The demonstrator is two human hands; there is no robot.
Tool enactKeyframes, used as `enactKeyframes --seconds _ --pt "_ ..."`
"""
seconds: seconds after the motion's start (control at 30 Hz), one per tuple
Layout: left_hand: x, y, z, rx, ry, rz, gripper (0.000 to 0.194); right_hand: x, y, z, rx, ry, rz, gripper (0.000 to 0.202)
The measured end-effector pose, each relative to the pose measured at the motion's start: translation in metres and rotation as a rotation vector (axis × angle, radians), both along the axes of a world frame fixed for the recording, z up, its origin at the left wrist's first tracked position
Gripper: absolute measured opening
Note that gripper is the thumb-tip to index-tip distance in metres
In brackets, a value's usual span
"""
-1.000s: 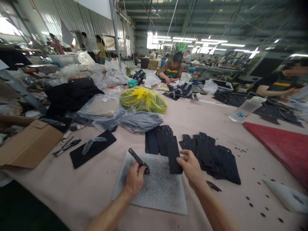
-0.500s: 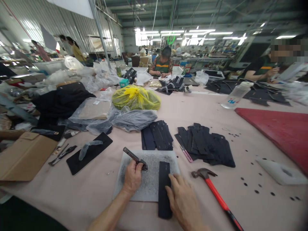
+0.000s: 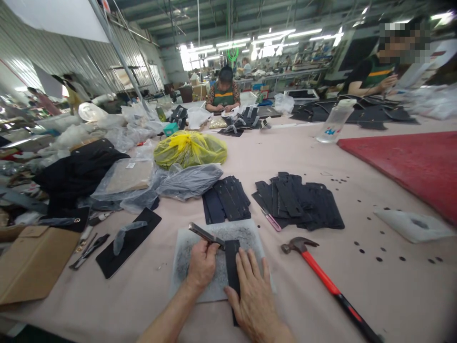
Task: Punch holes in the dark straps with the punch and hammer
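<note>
While the left hand [image 3: 202,264] keeps its curled grip around a metal punch-like tool [image 3: 205,234], the right hand [image 3: 253,288] has changed most: a second ago it pinched a black strip [image 3: 233,267] beside the stacked pieces, and half a second ago it rested at the right edge of that strip; now it lies flat over the strip, palm down, with the fingers side by side and the thumb set apart across the near part. The strip has come leftward over the speckled white board [image 3: 181,243], in the lower middle of the frame, its near end hanging past the board's lower edge. The tool's head has met, or all but met, the strip's upper left edge; whether they touch is hard to tell. This suggests that fetching is over and that lining up the strip with the tool is the step in hand, the spread palm serving to steady it. Farther up, the left pile of black strips [image 3: 228,200] and the right pile of black strips [image 3: 300,202] lie in the centre of the frame, with a pink-handled cutter [image 3: 272,222] against the right one. At lower right, the red-and-black claw hammer [image 3: 321,274] lies unheld, its whole handle now clear of the right forearm.
</note>
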State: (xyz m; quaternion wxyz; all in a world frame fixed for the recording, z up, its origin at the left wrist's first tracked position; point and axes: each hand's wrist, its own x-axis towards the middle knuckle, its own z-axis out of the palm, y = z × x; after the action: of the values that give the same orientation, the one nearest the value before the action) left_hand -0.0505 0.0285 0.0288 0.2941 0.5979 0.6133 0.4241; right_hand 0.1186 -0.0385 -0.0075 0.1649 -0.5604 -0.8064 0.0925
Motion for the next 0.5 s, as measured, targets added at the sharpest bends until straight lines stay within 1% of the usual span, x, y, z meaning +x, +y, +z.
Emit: enactKeyframes --seconds 0.07,0.17,0.23,0.33,0.4,0.5 --pt "0.009 0.006 0.003 0.011 -0.002 -0.081 0.024 0.001 0.002 0.002 -0.030 0.028 -0.010 0.072" --pt "0.018 0.012 0.000 0.020 0.008 -0.153 0.025 0.013 0.009 0.010 -0.090 0.082 0.029 0.068" --pt "0.021 0.013 -0.005 0.030 0.017 -0.171 0.025 0.026 0.014 0.017 -0.141 0.115 0.082 0.064" --pt "0.022 0.012 -0.013 0.044 0.031 -0.185 0.024 0.042 0.020 0.023 -0.220 0.157 0.161 0.069" --pt "0.022 0.011 -0.017 0.050 0.046 -0.192 0.024 0.047 0.021 0.024 -0.252 0.179 0.183 0.074" --pt "0.022 0.011 -0.021 0.055 0.073 -0.193 0.023 0.048 0.021 0.022 -0.260 0.202 0.173 0.078"
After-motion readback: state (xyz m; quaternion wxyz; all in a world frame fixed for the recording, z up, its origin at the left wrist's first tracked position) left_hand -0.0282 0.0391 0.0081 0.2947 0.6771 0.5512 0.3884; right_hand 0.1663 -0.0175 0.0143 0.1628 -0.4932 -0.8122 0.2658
